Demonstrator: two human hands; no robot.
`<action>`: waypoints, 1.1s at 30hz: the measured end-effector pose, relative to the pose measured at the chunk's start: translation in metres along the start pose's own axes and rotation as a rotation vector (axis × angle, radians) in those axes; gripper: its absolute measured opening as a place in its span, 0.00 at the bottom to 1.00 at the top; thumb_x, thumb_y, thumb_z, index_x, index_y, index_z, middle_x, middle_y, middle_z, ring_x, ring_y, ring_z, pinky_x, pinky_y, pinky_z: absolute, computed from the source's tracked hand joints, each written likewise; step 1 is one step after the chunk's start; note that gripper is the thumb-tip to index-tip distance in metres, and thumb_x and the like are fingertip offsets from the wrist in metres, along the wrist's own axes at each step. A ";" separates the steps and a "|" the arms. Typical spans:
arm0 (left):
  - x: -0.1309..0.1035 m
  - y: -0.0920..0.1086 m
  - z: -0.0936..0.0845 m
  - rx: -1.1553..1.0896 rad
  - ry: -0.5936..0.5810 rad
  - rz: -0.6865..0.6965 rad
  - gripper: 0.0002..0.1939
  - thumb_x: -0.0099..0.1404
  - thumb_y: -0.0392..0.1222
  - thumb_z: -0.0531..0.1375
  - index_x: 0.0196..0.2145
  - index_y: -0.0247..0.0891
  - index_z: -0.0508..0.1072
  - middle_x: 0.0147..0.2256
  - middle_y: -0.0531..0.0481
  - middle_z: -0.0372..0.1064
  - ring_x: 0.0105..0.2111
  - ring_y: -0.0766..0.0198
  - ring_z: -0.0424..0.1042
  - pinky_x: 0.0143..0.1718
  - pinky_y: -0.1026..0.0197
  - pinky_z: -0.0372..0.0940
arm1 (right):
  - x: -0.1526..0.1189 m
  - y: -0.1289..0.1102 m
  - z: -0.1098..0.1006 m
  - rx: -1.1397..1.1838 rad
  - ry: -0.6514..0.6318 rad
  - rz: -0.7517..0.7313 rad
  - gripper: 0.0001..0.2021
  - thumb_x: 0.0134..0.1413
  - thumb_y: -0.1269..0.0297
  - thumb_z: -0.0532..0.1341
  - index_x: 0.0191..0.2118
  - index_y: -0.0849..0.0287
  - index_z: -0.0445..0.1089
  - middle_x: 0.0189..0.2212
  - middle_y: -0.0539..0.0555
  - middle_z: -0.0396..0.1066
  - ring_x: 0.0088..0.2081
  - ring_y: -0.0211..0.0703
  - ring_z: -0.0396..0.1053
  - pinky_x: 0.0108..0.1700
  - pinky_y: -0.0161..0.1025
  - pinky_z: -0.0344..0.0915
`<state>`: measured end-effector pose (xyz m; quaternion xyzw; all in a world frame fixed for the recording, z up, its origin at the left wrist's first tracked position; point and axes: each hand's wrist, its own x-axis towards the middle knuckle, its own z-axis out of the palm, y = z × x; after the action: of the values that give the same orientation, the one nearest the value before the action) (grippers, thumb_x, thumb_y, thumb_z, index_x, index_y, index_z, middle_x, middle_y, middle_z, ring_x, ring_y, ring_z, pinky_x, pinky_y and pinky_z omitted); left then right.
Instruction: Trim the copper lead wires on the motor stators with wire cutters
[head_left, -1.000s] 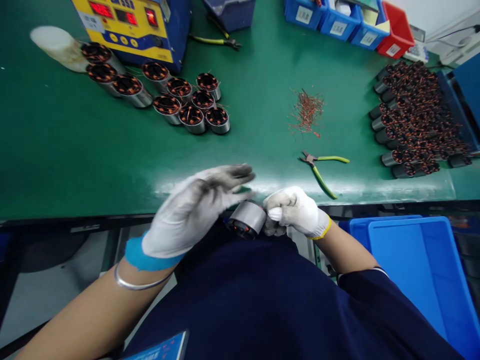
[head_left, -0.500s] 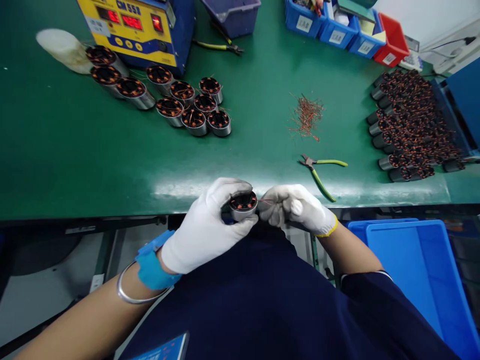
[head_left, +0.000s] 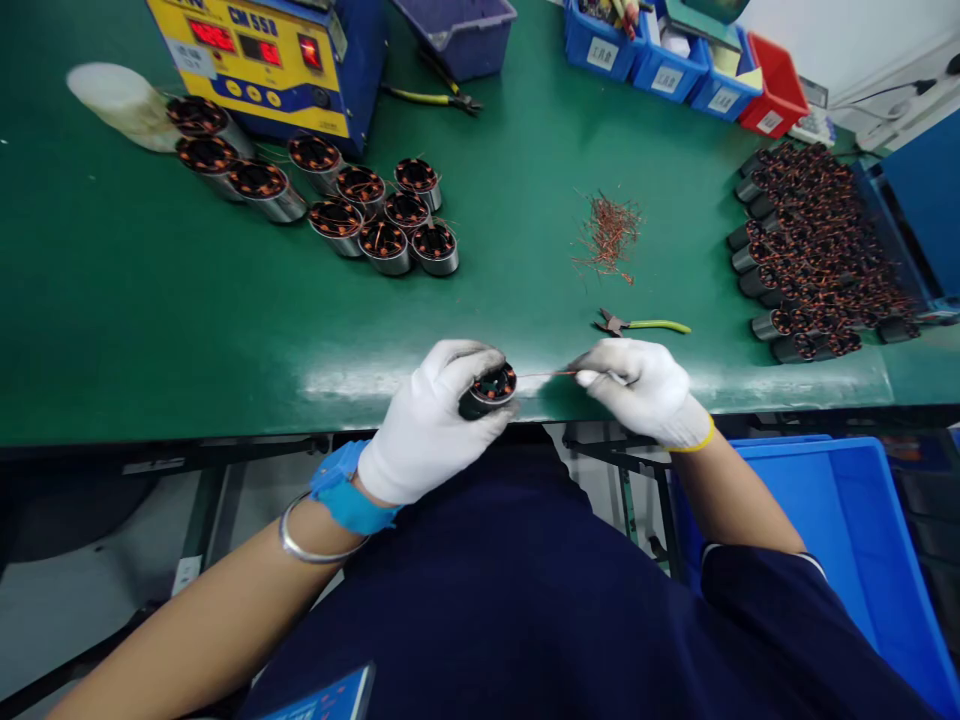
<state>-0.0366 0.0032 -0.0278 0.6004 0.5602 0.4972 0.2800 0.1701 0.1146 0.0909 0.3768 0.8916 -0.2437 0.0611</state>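
Note:
My gloved left hand [head_left: 442, 420] is wrapped round a motor stator [head_left: 491, 391], a short metal cylinder with copper windings inside, held at the table's front edge. From its right side a thin copper wire [head_left: 546, 374] runs almost level to my gloved right hand [head_left: 637, 388], whose thumb and finger pinch the far end. Just behind the right hand, green-handled cutting pliers [head_left: 649, 325] lie on the green table, one handle partly hidden by the glove.
Several stators [head_left: 385, 245] stand at the left, by a yellow and blue machine [head_left: 270, 75]. Wire clippings [head_left: 611, 232] lie mid-table. Many more stators [head_left: 825, 250] crowd the right. Small bins [head_left: 600, 50] line the back; a large blue tub [head_left: 810, 510] sits below right.
My right hand has moved right and slightly away from me, stretching the wire out from the stator. My left hand has shifted slightly, tilting the stator.

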 end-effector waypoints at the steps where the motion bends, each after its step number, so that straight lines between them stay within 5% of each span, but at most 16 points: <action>1: 0.001 -0.007 0.006 0.019 0.011 -0.025 0.19 0.60 0.42 0.65 0.48 0.36 0.71 0.47 0.43 0.70 0.46 0.56 0.74 0.49 0.55 0.71 | -0.006 0.010 -0.006 -0.003 0.059 0.085 0.15 0.65 0.59 0.55 0.39 0.59 0.77 0.35 0.54 0.78 0.37 0.41 0.75 0.42 0.38 0.68; 3: 0.004 -0.019 0.014 0.060 -0.005 -0.100 0.22 0.59 0.42 0.64 0.50 0.36 0.70 0.48 0.41 0.68 0.47 0.54 0.73 0.50 0.53 0.71 | -0.020 0.032 -0.020 -0.100 0.165 0.194 0.16 0.62 0.55 0.56 0.42 0.60 0.77 0.40 0.58 0.78 0.43 0.46 0.75 0.47 0.42 0.70; 5: 0.009 -0.025 0.018 0.100 -0.044 -0.178 0.27 0.57 0.44 0.65 0.53 0.35 0.69 0.49 0.40 0.66 0.48 0.51 0.72 0.50 0.51 0.70 | -0.035 0.056 -0.033 -0.280 0.184 0.239 0.29 0.53 0.47 0.62 0.55 0.64 0.72 0.56 0.66 0.71 0.57 0.57 0.69 0.57 0.51 0.66; 7: 0.016 -0.025 0.017 0.113 -0.066 -0.216 0.32 0.54 0.47 0.66 0.55 0.34 0.68 0.50 0.38 0.65 0.49 0.48 0.71 0.51 0.48 0.69 | -0.048 0.078 -0.041 -0.439 0.076 0.286 0.54 0.37 0.41 0.69 0.67 0.70 0.58 0.67 0.73 0.54 0.67 0.69 0.54 0.64 0.59 0.58; 9: 0.024 -0.022 0.013 0.097 -0.081 -0.236 0.30 0.54 0.48 0.65 0.52 0.33 0.70 0.50 0.38 0.65 0.49 0.47 0.71 0.52 0.46 0.68 | -0.057 0.093 -0.045 -0.518 -0.068 0.350 0.65 0.28 0.40 0.71 0.70 0.72 0.49 0.70 0.75 0.45 0.70 0.72 0.46 0.67 0.61 0.53; 14: 0.042 -0.018 0.008 0.112 -0.266 -0.276 0.09 0.58 0.40 0.57 0.36 0.36 0.73 0.40 0.41 0.71 0.42 0.48 0.72 0.46 0.47 0.68 | -0.053 0.091 -0.049 -0.596 -0.237 0.513 0.55 0.37 0.42 0.68 0.71 0.60 0.51 0.63 0.68 0.59 0.61 0.69 0.61 0.56 0.58 0.66; 19: 0.047 -0.023 0.011 0.160 -0.255 -0.286 0.06 0.63 0.42 0.55 0.32 0.39 0.70 0.36 0.43 0.68 0.38 0.53 0.69 0.40 0.52 0.64 | -0.030 0.059 -0.049 -0.734 -0.370 0.547 0.33 0.45 0.46 0.63 0.56 0.56 0.70 0.46 0.61 0.68 0.45 0.60 0.69 0.37 0.48 0.68; 23: 0.045 -0.028 0.016 0.171 -0.206 -0.243 0.08 0.64 0.42 0.53 0.28 0.39 0.65 0.31 0.46 0.64 0.33 0.58 0.65 0.36 0.56 0.59 | -0.020 0.039 -0.032 -0.922 -0.280 0.572 0.24 0.47 0.51 0.60 0.46 0.63 0.70 0.43 0.63 0.66 0.40 0.59 0.69 0.31 0.44 0.64; 28: 0.043 -0.034 0.020 0.171 -0.159 -0.169 0.08 0.64 0.40 0.53 0.27 0.39 0.63 0.28 0.48 0.62 0.30 0.60 0.62 0.34 0.57 0.56 | -0.018 0.037 -0.008 -0.919 -0.107 0.690 0.18 0.57 0.54 0.55 0.42 0.65 0.68 0.43 0.67 0.67 0.40 0.58 0.69 0.33 0.45 0.65; 33: 0.043 -0.036 0.021 0.197 -0.155 -0.152 0.09 0.65 0.41 0.52 0.28 0.38 0.67 0.29 0.47 0.64 0.32 0.59 0.65 0.35 0.57 0.57 | -0.021 0.069 0.001 -0.684 0.057 0.389 0.26 0.57 0.63 0.54 0.60 0.68 0.62 0.58 0.69 0.64 0.55 0.63 0.64 0.53 0.56 0.66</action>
<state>-0.0364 0.0562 -0.0550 0.6174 0.6270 0.3693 0.2989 0.2332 0.1412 0.0693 0.5030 0.8347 0.0939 0.2035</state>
